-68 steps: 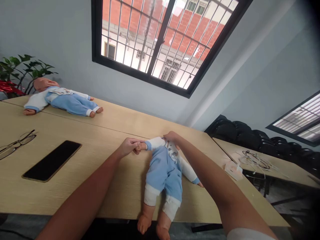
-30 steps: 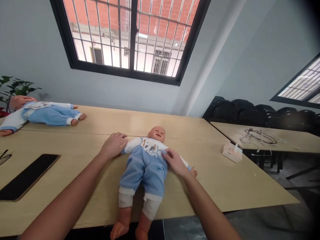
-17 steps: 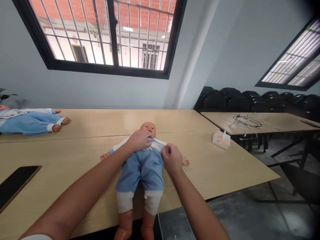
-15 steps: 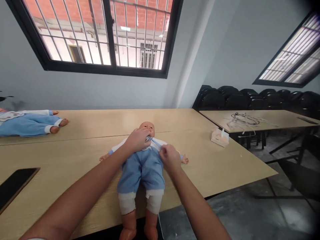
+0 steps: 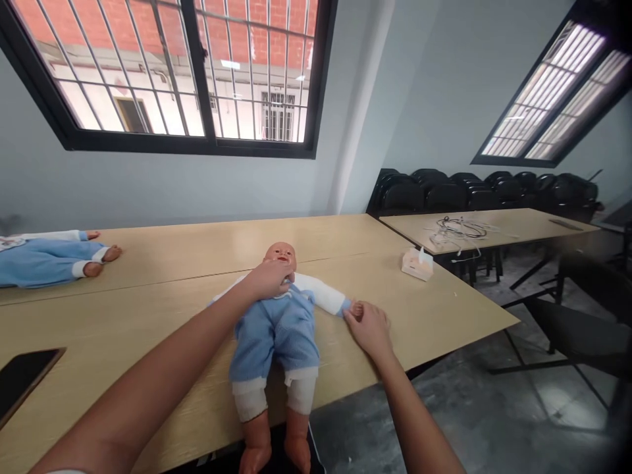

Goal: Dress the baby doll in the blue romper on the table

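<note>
A baby doll (image 5: 274,329) in a white top and blue trousers lies on its back, its feet past the table's near edge. White cuffs sit around its shins. My left hand (image 5: 270,279) is over the doll's upper chest, just below the chin, its fingers closed on the clothing at the neck; the fingertips are partly hidden. On the right, my right hand (image 5: 371,328) grips the doll's small hand (image 5: 355,307) between thumb and fingers. That white sleeve (image 5: 320,294) with its blue cuff is stretched out sideways. My left forearm covers the doll's other arm.
A second doll (image 5: 47,258) in similar clothes lies at the far left. A dark phone-like slab (image 5: 27,375) rests at the near left. The tissue box (image 5: 417,264) stands right of the doll. Tangled cables (image 5: 459,228) lie on another table; black chairs (image 5: 424,192) are stacked behind.
My right hand has left the blue strip of clothing at the doll's chest and moved right onto its hand. My left hand stays at the neck. The view has shifted slightly right.
</note>
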Tool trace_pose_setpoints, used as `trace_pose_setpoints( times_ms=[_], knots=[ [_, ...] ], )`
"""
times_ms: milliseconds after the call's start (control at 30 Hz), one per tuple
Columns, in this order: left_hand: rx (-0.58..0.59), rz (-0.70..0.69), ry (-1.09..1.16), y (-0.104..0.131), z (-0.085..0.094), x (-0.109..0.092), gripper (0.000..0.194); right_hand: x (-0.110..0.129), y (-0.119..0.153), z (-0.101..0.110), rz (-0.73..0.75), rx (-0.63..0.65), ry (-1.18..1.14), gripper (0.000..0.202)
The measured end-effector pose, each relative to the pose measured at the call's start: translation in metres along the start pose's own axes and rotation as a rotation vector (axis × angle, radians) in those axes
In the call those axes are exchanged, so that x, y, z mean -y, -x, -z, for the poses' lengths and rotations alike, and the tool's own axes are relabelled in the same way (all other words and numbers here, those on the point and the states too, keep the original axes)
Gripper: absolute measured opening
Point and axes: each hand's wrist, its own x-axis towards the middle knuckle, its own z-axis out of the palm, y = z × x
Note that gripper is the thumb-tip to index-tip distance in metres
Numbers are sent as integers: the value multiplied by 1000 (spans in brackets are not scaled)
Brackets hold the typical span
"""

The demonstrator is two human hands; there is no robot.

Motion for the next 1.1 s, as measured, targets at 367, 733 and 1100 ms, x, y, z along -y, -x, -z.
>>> trace_pose_setpoints(
  times_ms=[367, 733, 1100],
  knots=[
    [-100, -61, -75, -2, 9, -5, 17, 40, -51, -11, -105, -135, -1089, 57],
    [-472, -90, -146, 33, 13, -19, 10, 139, -68, -17, 581, 233, -955, 39],
    [-452, -193, 16, 38, 13, -19, 16, 125, -58, -14, 747, 293, -787, 48]
  ],
)
